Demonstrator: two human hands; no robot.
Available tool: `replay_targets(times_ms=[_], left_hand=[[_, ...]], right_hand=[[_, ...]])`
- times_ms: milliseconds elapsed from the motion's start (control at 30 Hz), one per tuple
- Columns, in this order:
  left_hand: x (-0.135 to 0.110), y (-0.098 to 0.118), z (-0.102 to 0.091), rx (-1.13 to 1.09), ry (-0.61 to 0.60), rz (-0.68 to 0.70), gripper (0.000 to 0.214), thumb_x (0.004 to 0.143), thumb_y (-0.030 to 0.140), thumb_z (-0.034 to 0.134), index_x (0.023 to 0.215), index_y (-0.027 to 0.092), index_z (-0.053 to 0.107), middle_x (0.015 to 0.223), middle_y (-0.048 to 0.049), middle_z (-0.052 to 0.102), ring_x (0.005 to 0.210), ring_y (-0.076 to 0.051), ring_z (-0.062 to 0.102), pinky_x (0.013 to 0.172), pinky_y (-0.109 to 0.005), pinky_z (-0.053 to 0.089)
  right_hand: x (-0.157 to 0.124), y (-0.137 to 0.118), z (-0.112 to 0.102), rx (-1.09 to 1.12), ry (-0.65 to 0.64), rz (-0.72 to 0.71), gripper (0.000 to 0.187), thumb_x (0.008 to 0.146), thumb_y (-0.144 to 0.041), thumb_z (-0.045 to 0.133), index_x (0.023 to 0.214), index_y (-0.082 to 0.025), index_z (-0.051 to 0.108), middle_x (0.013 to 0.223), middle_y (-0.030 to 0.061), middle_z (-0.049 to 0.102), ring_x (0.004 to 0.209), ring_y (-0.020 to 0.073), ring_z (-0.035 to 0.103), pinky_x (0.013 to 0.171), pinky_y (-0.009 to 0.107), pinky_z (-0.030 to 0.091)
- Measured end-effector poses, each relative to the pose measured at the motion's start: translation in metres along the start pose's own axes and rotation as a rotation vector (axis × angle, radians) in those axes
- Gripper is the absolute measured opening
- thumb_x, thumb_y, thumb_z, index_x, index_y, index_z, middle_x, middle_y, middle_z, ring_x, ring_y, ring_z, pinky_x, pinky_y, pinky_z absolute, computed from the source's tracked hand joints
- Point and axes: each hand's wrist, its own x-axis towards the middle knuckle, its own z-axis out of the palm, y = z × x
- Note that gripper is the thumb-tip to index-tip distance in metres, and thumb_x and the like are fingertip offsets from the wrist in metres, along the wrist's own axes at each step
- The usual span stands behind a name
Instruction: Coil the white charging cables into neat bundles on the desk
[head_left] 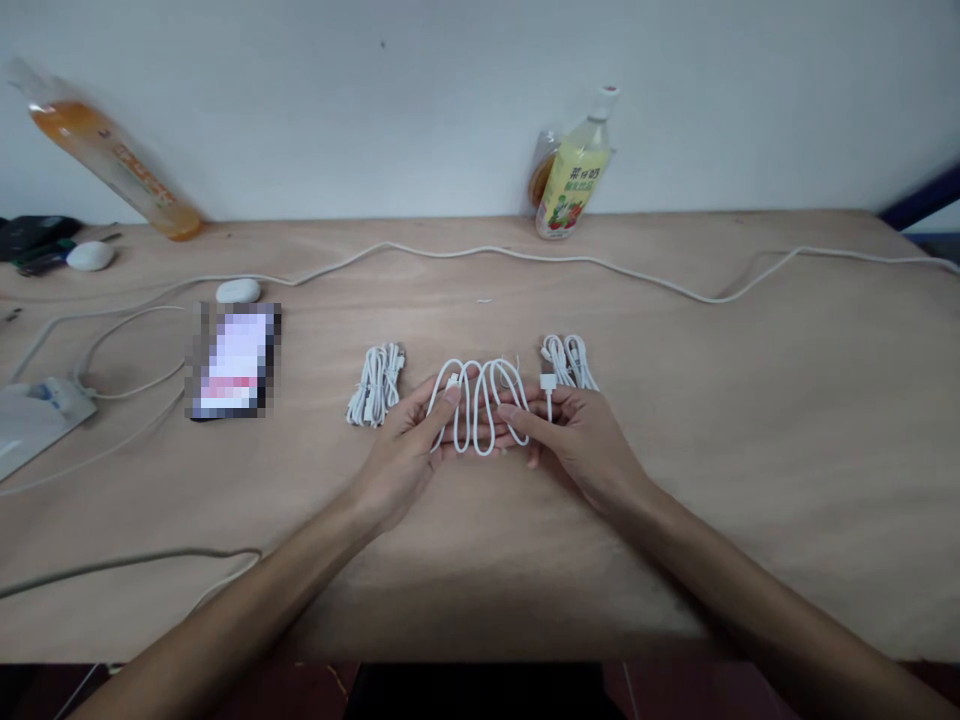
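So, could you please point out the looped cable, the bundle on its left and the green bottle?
looped cable (480,410): head view, middle loops.
left bundle (377,383): head view, centre of the coil.
green bottle (571,185): head view, label.

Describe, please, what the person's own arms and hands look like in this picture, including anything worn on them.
Both forearms are bare right down to the bottom edge of the picture: no sleeves show. The left hand and the right hand wear no gloves, and no watch, bracelet or ring is visible on either wrist or on the fingers. The arms are slim, and no markings show on them.
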Motion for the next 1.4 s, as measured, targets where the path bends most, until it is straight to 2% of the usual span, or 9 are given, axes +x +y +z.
replay_targets(times_ms=[200, 367, 633, 733, 933, 1400], left_hand=[[0.001, -0.0023, -0.0015, 0.069, -0.003, 0.033, 0.051, 0.097, 0.044, 0.083, 0.142, 0.02, 0.076, 0.119, -0.014, 0.085, 0.101, -0.03, 0.083, 0.089, -0.042, 0.07], [0.0007, -0.0034, -0.0031, 0.192, 0.032, 0.134, 0.046, 0.098, 0.044, 0.081, 0.136, 0.018, 0.079, 0.119, -0.014, 0.085, 0.107, -0.031, 0.082, 0.095, -0.042, 0.067], [-0.0027, 0.0016, -0.0005, 0.322, 0.049, 0.265, 0.038, 0.1, 0.044, 0.078, 0.128, 0.019, 0.082, 0.125, -0.012, 0.084, 0.115, -0.03, 0.078, 0.095, -0.04, 0.067], [-0.0044, 0.0022, 0.0003, 0.311, 0.07, 0.259, 0.041, 0.097, 0.047, 0.081, 0.128, 0.02, 0.082, 0.128, -0.0118, 0.083, 0.114, -0.031, 0.078, 0.088, -0.037, 0.069], [-0.0066, 0.0018, 0.0007, 0.284, 0.072, 0.167, 0.053, 0.093, 0.054, 0.083, 0.136, 0.022, 0.079, 0.124, -0.0128, 0.084, 0.101, -0.031, 0.081, 0.063, -0.032, 0.069], [-0.0058, 0.003, 0.0018, 0.295, 0.057, 0.202, 0.044, 0.095, 0.052, 0.082, 0.125, 0.02, 0.082, 0.113, -0.0125, 0.085, 0.099, -0.031, 0.082, 0.062, -0.032, 0.07]], right_hand=[[-0.0004, -0.0005, 0.0012, 0.014, -0.007, 0.0, 0.03, 0.073, -0.043, 0.098, 0.092, -0.023, 0.087, 0.084, 0.008, 0.087, 0.068, 0.0231, 0.082, 0.047, 0.025, 0.053], [-0.0011, -0.0012, 0.0013, 0.021, 0.004, -0.007, 0.032, 0.072, -0.045, 0.099, 0.09, -0.022, 0.084, 0.085, 0.0087, 0.087, 0.074, 0.0269, 0.084, 0.047, 0.026, 0.052], [-0.0047, -0.0053, 0.0037, 0.001, 0.019, -0.07, 0.032, 0.073, -0.05, 0.098, 0.088, -0.024, 0.084, 0.081, 0.0062, 0.085, 0.072, 0.0262, 0.084, 0.045, 0.026, 0.053], [-0.0048, -0.0054, 0.0041, -0.013, 0.015, -0.085, 0.034, 0.075, -0.052, 0.097, 0.089, -0.024, 0.084, 0.083, 0.0067, 0.085, 0.073, 0.0264, 0.084, 0.046, 0.027, 0.053], [-0.0049, -0.0048, 0.0037, -0.027, 0.027, -0.108, 0.031, 0.077, -0.051, 0.095, 0.089, -0.024, 0.085, 0.081, 0.0061, 0.085, 0.068, 0.0231, 0.08, 0.045, 0.026, 0.053], [-0.0071, -0.0073, 0.0055, -0.013, 0.016, -0.107, 0.033, 0.075, -0.052, 0.096, 0.09, -0.025, 0.084, 0.083, 0.0066, 0.086, 0.072, 0.0252, 0.083, 0.046, 0.026, 0.052]])
